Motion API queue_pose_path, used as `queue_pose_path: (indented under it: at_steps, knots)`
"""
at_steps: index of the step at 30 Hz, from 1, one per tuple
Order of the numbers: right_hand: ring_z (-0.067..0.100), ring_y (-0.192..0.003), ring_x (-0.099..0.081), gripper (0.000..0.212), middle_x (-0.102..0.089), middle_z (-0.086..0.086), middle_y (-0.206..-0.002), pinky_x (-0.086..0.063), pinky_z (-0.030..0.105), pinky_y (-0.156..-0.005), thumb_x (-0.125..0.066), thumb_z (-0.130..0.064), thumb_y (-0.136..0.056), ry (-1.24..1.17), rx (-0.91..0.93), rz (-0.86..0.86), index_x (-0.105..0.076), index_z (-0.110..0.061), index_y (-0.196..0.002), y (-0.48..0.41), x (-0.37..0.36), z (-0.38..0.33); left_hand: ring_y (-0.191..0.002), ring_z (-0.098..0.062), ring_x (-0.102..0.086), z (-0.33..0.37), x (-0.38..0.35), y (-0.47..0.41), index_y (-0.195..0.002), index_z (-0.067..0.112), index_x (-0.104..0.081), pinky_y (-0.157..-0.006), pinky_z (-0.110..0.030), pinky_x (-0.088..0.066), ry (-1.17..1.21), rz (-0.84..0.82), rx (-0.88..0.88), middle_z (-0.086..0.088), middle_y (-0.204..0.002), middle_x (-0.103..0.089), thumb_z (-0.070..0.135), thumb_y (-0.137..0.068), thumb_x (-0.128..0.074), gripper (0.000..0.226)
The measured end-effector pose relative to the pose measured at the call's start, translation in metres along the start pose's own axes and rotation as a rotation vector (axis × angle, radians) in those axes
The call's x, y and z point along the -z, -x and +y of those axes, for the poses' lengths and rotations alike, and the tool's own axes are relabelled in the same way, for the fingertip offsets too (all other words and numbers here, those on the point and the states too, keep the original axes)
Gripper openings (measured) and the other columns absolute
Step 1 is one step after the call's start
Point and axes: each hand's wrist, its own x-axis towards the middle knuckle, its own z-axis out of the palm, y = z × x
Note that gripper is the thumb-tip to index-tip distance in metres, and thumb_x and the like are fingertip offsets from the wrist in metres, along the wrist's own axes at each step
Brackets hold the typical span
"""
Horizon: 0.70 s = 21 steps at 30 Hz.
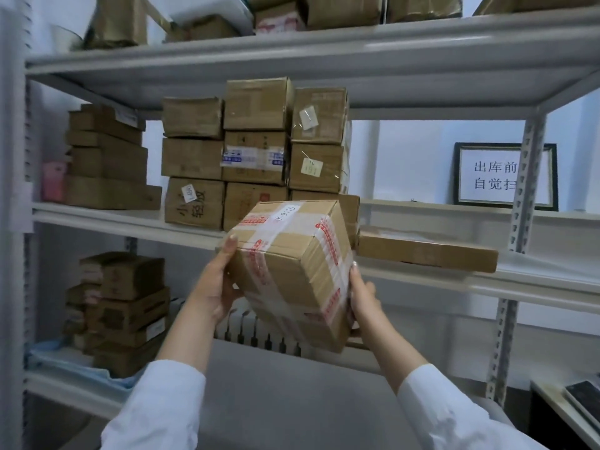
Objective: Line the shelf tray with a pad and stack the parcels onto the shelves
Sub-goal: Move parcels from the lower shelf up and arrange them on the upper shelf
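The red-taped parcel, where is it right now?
Centre of the head view: the red-taped parcel is held between left hand and right hand, in front of the middle shelf, left of a flat box.

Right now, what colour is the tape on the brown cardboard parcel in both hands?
White tape with red print on the brown cardboard parcel; best in the head view.

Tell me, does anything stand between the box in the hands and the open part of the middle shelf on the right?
Yes. A flat box lies along the front edge of the middle shelf there, just right of the held box. The space above it looks open, so the box could probably pass over it.
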Motion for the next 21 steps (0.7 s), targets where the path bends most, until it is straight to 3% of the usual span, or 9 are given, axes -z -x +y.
queue_pose_path:
  at_steps: [2, 4, 9, 11, 15, 18, 20, 21]
  knots:
    - [0.036, -0.126, -0.043, 0.076, -0.036, 0.011, -0.145, -0.043, 0.045, -0.092, -0.035, -0.071, -0.085, 0.003, 0.06, -0.056, -0.031, -0.02, -0.142, 0.006, -0.003, -0.013, -0.109, -0.022, -0.06, 0.012, -0.001, 0.002, -0.11, 0.028, -0.06, -0.092, -0.042, -0.047, 0.02, 0.003, -0.075, -0.003, -0.117, -0.067, 0.069, -0.059, -0.065, 0.065]
    - [0.034, -0.127, -0.043, 0.082, -0.035, 0.008, -0.146, -0.042, 0.047, -0.1, -0.04, -0.074, -0.081, 0.008, 0.148, -0.108, -0.03, -0.023, -0.144, 0.013, -0.003, -0.027, -0.117, -0.024, -0.058, 0.025, -0.002, 0.0, -0.124, 0.026, -0.056, -0.098, -0.042, -0.045, 0.034, 0.012, -0.149, -0.004, -0.123, -0.065, 0.075, -0.063, -0.053, 0.078]
    - [0.031, -0.124, -0.047, 0.102, -0.034, 0.004, -0.146, -0.042, 0.052, -0.102, -0.054, -0.077, -0.062, -0.023, 0.383, -0.13, -0.025, -0.028, -0.147, 0.032, 0.005, -0.07, -0.122, -0.024, -0.056, 0.053, -0.007, -0.01, -0.139, 0.022, -0.044, -0.099, -0.042, -0.046, 0.135, 0.003, -0.34, -0.007, -0.133, -0.058, 0.072, -0.086, -0.024, 0.076]
    - [0.027, -0.122, -0.05, 0.105, -0.039, 0.004, -0.142, -0.044, 0.051, -0.101, -0.059, -0.076, -0.057, -0.079, 0.474, -0.135, -0.027, -0.028, -0.144, 0.039, 0.011, -0.089, -0.123, -0.025, -0.055, 0.065, -0.014, -0.01, -0.14, 0.02, -0.043, -0.1, -0.044, -0.046, 0.197, -0.001, -0.407, -0.009, -0.134, -0.057, 0.069, -0.089, -0.023, 0.073]
    - [0.023, -0.118, -0.052, 0.076, -0.043, 0.008, -0.136, -0.047, 0.046, -0.098, -0.064, -0.057, -0.077, -0.251, 0.61, -0.043, -0.03, -0.023, -0.135, 0.047, 0.03, -0.116, -0.121, -0.026, -0.056, 0.082, -0.046, -0.003, -0.138, 0.019, -0.044, -0.095, -0.044, -0.05, 0.309, -0.037, -0.531, -0.011, -0.134, -0.055, 0.077, -0.058, -0.062, 0.1]
    - [0.016, -0.105, -0.05, 0.043, -0.04, 0.005, -0.122, -0.047, 0.024, -0.075, -0.054, -0.048, -0.089, -0.294, 0.655, 0.145, -0.034, -0.015, -0.109, 0.05, 0.047, -0.133, -0.109, -0.021, -0.065, 0.085, -0.084, 0.002, -0.112, 0.024, -0.06, -0.082, -0.035, -0.056, 0.402, -0.085, -0.555, -0.005, -0.114, -0.069, 0.066, -0.044, -0.074, 0.081]
    - [0.012, -0.093, -0.05, 0.033, -0.042, 0.007, -0.116, -0.036, 0.02, -0.061, -0.046, -0.043, -0.095, -0.28, 0.68, 0.26, -0.039, -0.011, -0.099, 0.046, 0.06, -0.142, -0.108, -0.023, -0.065, 0.084, -0.109, 0.001, -0.106, 0.023, -0.063, -0.088, -0.041, -0.053, 0.42, -0.086, -0.563, -0.005, -0.112, -0.07, 0.064, -0.04, -0.08, 0.08]
    - [0.014, -0.095, -0.053, 0.031, -0.046, 0.01, -0.118, -0.038, 0.02, -0.06, -0.042, -0.043, -0.097, -0.3, 0.69, 0.262, -0.041, -0.012, -0.097, 0.042, 0.067, -0.146, -0.107, -0.022, -0.066, 0.082, -0.12, -0.001, -0.104, 0.022, -0.063, -0.09, -0.042, -0.052, 0.419, -0.083, -0.573, -0.004, -0.11, -0.071, 0.065, -0.038, -0.082, 0.081]
